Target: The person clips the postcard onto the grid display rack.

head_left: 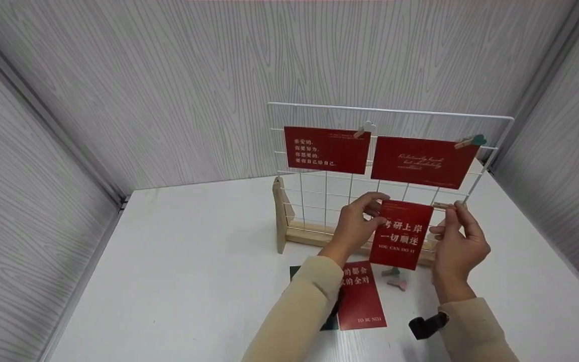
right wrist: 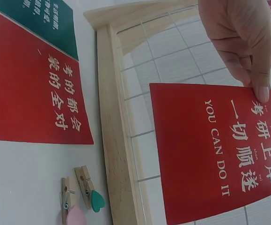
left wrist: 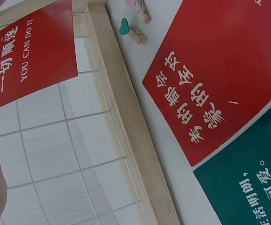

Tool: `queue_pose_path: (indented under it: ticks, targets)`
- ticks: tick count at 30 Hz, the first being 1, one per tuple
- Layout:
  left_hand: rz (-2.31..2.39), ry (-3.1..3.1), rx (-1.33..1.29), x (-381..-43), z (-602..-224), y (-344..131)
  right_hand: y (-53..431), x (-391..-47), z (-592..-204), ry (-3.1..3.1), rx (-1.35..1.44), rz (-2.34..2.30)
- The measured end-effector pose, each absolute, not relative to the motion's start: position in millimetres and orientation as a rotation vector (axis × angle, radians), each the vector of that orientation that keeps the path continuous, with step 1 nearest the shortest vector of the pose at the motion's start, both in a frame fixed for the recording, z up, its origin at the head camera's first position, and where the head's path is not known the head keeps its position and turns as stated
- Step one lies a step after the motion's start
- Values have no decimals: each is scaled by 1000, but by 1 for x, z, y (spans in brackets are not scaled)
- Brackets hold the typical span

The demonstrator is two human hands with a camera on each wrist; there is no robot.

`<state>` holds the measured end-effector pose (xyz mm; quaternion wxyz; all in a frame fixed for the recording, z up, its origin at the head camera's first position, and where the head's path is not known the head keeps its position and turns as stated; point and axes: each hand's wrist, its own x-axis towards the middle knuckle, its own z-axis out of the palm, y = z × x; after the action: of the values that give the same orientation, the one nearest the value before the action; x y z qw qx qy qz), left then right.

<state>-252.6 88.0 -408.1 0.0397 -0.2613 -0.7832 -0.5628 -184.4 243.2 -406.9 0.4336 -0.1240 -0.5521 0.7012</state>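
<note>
My left hand pinches a red card with white writing by its upper left edge, thumb in front. The card hangs upright before the lower part of a white wire grid rack. At the card's upper right corner, my right hand pinches a small wooden clothespin between thumb and finger. Whether the clothespin's jaws touch the card or the wire, I cannot tell. In the right wrist view, the left thumb presses on the card's face. The right hand is mostly out of both wrist views.
Two red cards, left and right, hang clipped higher on the grid. A wooden base carries the grid. On the table lie a red card, a dark green card, a green-heart clothespin and a pink-heart clothespin.
</note>
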Motion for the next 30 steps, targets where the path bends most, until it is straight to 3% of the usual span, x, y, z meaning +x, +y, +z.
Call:
queue_pose_path:
  ticks: [13, 30]
  targets:
    - [-1683, -2407, -809, -255, -407, 99, 249, -187, -398, -1522, -351, 1633]
    - [-1519, -2384, -717, -251, -408, 111, 267, -200, -409, -1761, -183, 1367]
